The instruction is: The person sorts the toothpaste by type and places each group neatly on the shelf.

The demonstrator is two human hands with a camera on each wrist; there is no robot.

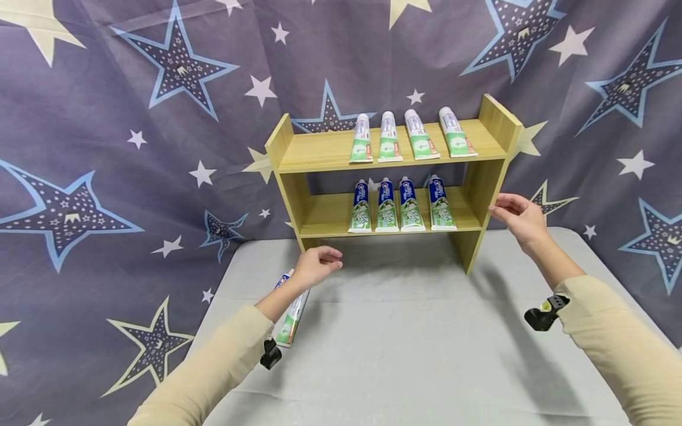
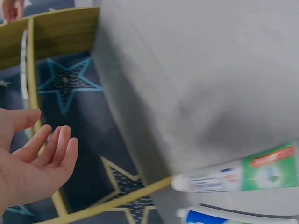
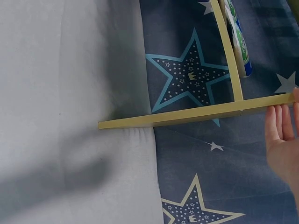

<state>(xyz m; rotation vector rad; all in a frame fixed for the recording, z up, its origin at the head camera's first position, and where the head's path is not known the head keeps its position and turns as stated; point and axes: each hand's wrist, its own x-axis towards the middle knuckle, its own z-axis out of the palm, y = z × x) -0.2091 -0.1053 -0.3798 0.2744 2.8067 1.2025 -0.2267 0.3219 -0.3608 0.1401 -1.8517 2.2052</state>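
Observation:
A two-tier wooden shelf (image 1: 325, 148) stands on the table. Several white-and-green toothpaste tubes (image 1: 388, 137) lie in a row on its upper board, caps toward the back. Several blue-and-green toothpaste tubes (image 1: 411, 204) lie on the lower board. My right hand (image 1: 522, 222) is at the shelf's right side panel (image 3: 205, 112), its fingertips touching the outer face. In front of the shelf's lower left, my left hand (image 1: 317, 266) hovers with fingers loosely bent and nothing between them. Below its wrist lie a white-and-green tube (image 2: 233, 179) and a blue one (image 2: 210, 217), partly hidden in the head view.
A pale grey cloth (image 1: 394, 343) covers the table. Behind the shelf and at both sides hangs a dark curtain (image 1: 133, 207) printed with stars. Small black wrist cameras (image 1: 540, 319) sit at both sleeves.

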